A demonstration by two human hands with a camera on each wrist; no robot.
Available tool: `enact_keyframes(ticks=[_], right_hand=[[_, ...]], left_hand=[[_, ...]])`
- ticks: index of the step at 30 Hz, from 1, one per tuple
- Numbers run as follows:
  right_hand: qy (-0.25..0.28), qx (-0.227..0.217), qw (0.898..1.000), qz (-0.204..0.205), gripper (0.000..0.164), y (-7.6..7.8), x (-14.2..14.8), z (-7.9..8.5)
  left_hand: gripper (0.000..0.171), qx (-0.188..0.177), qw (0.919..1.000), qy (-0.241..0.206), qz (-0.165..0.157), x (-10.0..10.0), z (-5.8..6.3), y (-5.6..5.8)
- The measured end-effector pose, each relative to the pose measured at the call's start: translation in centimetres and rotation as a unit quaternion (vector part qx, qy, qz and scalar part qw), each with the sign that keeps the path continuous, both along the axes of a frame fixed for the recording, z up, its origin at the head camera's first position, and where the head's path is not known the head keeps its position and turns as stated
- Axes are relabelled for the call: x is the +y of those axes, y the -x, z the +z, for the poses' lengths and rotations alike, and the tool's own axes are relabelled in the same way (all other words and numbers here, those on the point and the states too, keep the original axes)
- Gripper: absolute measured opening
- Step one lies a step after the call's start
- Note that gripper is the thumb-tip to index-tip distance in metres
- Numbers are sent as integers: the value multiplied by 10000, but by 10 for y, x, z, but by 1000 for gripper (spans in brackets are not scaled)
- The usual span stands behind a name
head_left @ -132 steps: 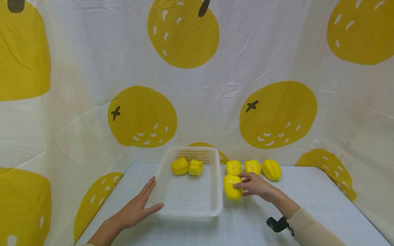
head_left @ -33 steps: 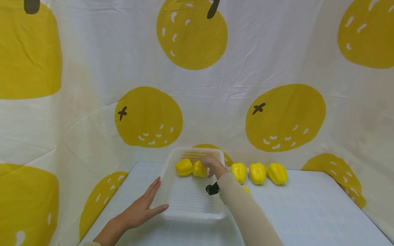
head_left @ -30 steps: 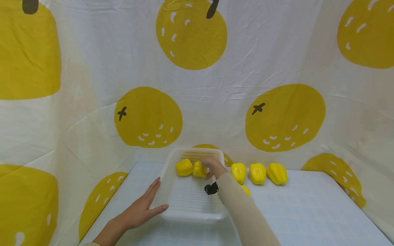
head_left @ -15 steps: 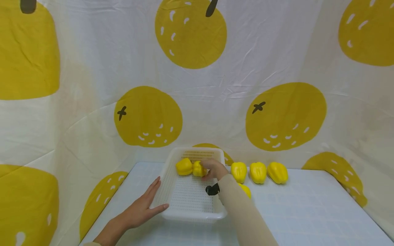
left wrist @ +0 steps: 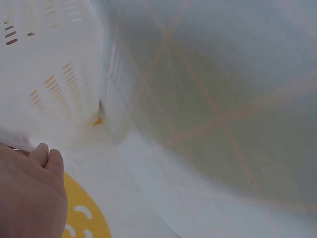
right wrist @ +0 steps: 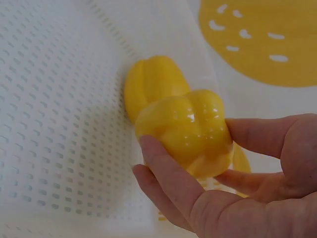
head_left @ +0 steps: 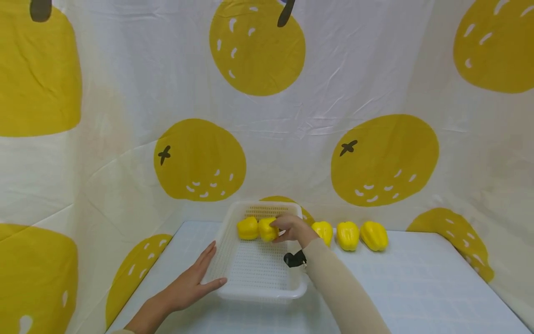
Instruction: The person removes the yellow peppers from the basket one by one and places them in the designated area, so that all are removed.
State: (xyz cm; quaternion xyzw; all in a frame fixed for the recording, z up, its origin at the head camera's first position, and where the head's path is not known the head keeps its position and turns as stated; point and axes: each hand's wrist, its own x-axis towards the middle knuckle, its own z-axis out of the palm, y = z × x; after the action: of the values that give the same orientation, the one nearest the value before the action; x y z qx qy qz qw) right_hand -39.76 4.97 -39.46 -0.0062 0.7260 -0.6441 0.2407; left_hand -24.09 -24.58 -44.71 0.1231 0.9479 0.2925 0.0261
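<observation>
My right hand (head_left: 292, 228) reaches into the white perforated basket (head_left: 260, 293) and grips a yellow bell pepper (head_left: 267, 229). In the right wrist view, the thumb and fingers surround this bell pepper (right wrist: 185, 131), which partly covers a second yellow bell pepper (right wrist: 153, 84). That second pepper (head_left: 248, 228) lies in the far left part of the basket in the head view. My left hand (head_left: 189, 283) rests against the basket's left side, with straight fingers along it and the thumb at the near left corner. The left wrist view shows only part of this hand (left wrist: 32, 188).
Three yellow bell peppers stand in a row right of the basket: a near one (head_left: 323, 232) partly behind the sleeve, a middle one (head_left: 348, 235) and a far-right one (head_left: 374, 235). A fruit-print cloth (head_left: 288, 171) hangs behind the pale table (head_left: 417, 278).
My right hand earlier held a pepper right of the basket; that one was left on the table. The hand moved into the basket and now raises another pepper slightly. The left hand stays put.
</observation>
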Motion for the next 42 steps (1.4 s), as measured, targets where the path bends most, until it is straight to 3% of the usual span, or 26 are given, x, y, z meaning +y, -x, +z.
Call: enact_keyframes(ticks=[10, 20, 31, 42], right_hand=[[27, 719, 9968, 335, 66, -18, 11, 23], [13, 1303, 9901, 528, 64, -43, 33, 32], [0, 2209, 9738, 533, 64, -71, 69, 18], [-372, 2541, 9661, 274, 64, -90, 108, 4]], left_hand=[[104, -71, 9999, 14, 87, -2, -2, 1], [103, -162, 9998, 4, 99, 3, 2, 0], [105, -85, 9999, 29, 79, 4, 2, -1], [106, -49, 9999, 76, 140, 1, -2, 1]])
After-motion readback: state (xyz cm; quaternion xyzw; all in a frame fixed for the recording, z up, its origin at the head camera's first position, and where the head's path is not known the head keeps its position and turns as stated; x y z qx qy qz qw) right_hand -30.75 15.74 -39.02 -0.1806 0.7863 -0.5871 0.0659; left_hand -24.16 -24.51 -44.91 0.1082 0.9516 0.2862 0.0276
